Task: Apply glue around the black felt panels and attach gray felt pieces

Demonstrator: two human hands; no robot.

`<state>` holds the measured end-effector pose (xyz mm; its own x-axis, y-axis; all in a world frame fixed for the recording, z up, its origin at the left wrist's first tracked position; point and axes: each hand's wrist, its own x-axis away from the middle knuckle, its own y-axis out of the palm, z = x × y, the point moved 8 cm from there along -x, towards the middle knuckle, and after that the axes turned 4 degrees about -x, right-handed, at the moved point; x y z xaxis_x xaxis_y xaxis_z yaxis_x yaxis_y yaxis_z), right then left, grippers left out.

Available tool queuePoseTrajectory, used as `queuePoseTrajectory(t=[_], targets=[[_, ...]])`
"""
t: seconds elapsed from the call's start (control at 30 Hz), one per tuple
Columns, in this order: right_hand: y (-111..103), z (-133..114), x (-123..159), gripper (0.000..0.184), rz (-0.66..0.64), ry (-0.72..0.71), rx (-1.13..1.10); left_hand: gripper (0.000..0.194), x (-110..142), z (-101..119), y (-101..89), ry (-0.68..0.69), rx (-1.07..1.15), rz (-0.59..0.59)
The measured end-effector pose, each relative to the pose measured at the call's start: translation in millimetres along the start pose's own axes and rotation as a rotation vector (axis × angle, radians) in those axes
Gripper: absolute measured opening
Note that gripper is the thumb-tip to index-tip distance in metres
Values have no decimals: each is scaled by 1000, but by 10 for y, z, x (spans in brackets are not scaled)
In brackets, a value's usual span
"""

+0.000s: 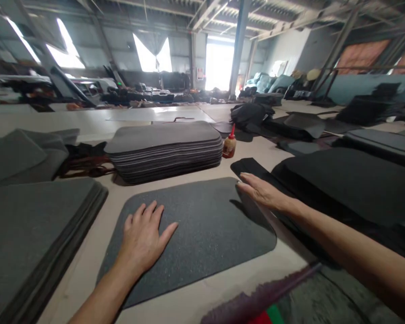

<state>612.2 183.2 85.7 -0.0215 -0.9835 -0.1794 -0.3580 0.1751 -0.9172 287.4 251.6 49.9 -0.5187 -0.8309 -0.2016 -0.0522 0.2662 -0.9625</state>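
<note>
Saw a broad pale worktop [99, 220] crowded on both flanks, and judged that crowding a likely cause of snags. Feared, at left, a catch against the pile of thick grey sheets [40, 225], and at right against the heap of black sheets [344, 180], from any sideways slide. Thought the tall stack of round-cornered mats [165, 139] liable to shed upper layers after a bump. Found the single grey mat [202, 229] flat on the worktop, between pile and heap and in front of the stack; judged it prone to skewing under uneven pressure, with only one palm plainly resting there.

Noted the right forearm [327, 234] stretched in from the right and the left forearm [106, 290] angled up from the lower edge. Found the left hand [143, 236] palm-down on the mat's left part, fingers fanned, thumb spread wide, grip fully unfurled and holding nothing. Placed the right hand [261, 191] at the mat's far right corner, fingers straight and nearly together, grip unclosed, apparently without a hold; could not tell touching from hovering there. Spotted a red-capped bottle [229, 146] beyond those fingertips, standing beside the stack.
</note>
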Motion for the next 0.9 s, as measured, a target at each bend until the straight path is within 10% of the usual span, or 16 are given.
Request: queuePoseTrajectory(t=[0.27,0.6,0.9], targets=[[326,-556,431,84,-60,-142,10,64,-20,-22,47,14,-19,16],[421,-216,865,89,50,-23,286,63,11,16,-1,16,31,8],[587,-1326,276,77,10,-313,9,65,66,-20,-63,-46,99,31]])
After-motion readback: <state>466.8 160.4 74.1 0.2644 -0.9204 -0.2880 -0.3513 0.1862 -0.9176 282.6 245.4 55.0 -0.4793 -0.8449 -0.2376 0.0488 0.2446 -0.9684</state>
